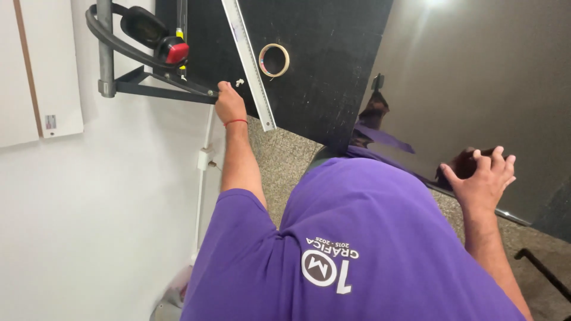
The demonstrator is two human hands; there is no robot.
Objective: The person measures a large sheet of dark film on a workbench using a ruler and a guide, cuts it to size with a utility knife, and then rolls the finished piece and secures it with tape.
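L hand (229, 104) grips black board (333, 53), glossy sheet (476, 77)

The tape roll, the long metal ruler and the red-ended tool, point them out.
tape roll (274, 60): head view, on its ring edge.
metal ruler (250, 62): head view, mid-length of its strip.
red-ended tool (176, 50): head view, on its red end.

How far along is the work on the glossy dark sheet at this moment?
Done: a long metal ruler and a beige tape roll lie ready on the matte black board. In hand: the right hand rests, fingers spread, on the near edge of the glossy dark sheet; the left hand is at the board's edge beside the ruler. Left: no cut or taping shows, so probably most of it.
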